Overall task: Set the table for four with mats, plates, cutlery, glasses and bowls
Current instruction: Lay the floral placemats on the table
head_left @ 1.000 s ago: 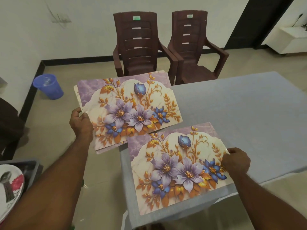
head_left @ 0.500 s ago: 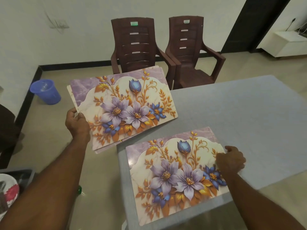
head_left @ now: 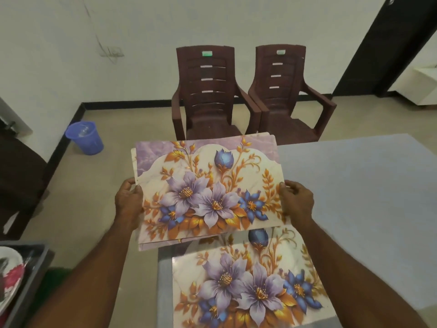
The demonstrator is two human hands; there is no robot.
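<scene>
The left hand (head_left: 128, 204) and right hand (head_left: 296, 201) each grip an edge of a stack of floral mats (head_left: 208, 185), perhaps three, above the desk (head_left: 354, 185); another floral mat (head_left: 248, 285) lies flat at its near corner.

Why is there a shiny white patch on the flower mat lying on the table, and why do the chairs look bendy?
In the head view, the placemat on the table is glossy, so room light glares off its top left corner, under the shadow of the held stack of mats. The brown chairs lean outward because the wide-angle lens bends the picture's edges.
</scene>
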